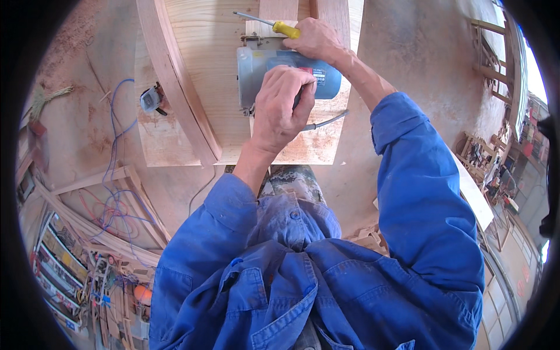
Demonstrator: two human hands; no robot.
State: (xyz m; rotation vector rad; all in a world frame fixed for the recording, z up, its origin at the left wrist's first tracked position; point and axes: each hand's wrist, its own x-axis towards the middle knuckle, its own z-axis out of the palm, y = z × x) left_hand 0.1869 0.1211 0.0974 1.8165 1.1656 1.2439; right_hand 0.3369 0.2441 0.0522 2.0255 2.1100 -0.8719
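Observation:
On a pale wooden bench top (315, 153) lies a corded power tool (332, 80) with a blue motor housing and a grey metal head; its exact kind is not clear. My left hand (279, 105) is closed around its dark handle, most of which the fingers cover. A screwdriver (284, 28) with a yellow handle is in my closed right hand (318, 41), above the tool's far edge. Its metal shaft points left, free of the tool's body. The tool's grey cord (326, 121) curves out to the right below my left hand.
Reddish wood beams (178, 87) cross the bench on the left. Beside them stands a small grey-and-black power tool (151, 100). A blue cord (114, 140) trails over the floor at left, near wooden frames (140, 204). Scrap wood (481, 154) is piled at right.

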